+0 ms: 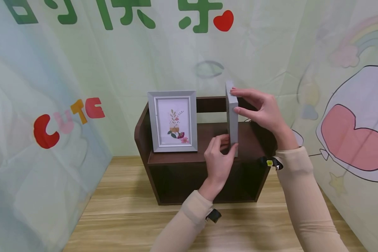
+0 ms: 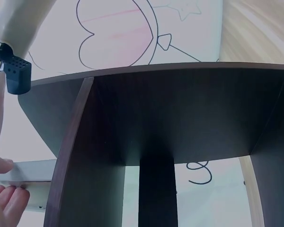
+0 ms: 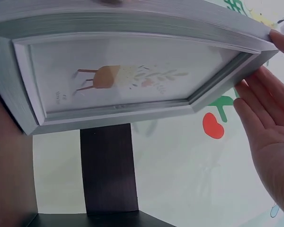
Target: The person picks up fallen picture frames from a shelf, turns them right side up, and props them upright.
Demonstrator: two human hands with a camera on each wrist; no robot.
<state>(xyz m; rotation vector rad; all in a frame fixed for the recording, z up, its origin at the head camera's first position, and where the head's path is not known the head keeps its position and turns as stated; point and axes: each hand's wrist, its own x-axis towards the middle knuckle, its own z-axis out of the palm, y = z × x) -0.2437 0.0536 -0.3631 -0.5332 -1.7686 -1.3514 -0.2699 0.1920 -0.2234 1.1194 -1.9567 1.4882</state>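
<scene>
Against the cartoon backdrop, on the dark shelf point(image 1: 176, 158), we are mid-placement: our left hand point(image 1: 219, 157) pinches the grey frame point(image 1: 231, 115) low, our right hand point(image 1: 260, 109) grips its top, and squaring it beside the standing frame point(image 1: 173, 120) seems next.

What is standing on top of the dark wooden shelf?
Two grey picture frames: one faces forward, the other stands edge-on, held by both hands. Its foot is covered by the left hand.

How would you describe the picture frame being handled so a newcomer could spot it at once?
Find the dark brown shelf unit on the wooden floor. On its upper shelf stand two grey frames; the wanted frame is the right one, gripped by the left hand low and the right hand high. Unlike the front-facing flower frame, it shows edge-on.
</scene>
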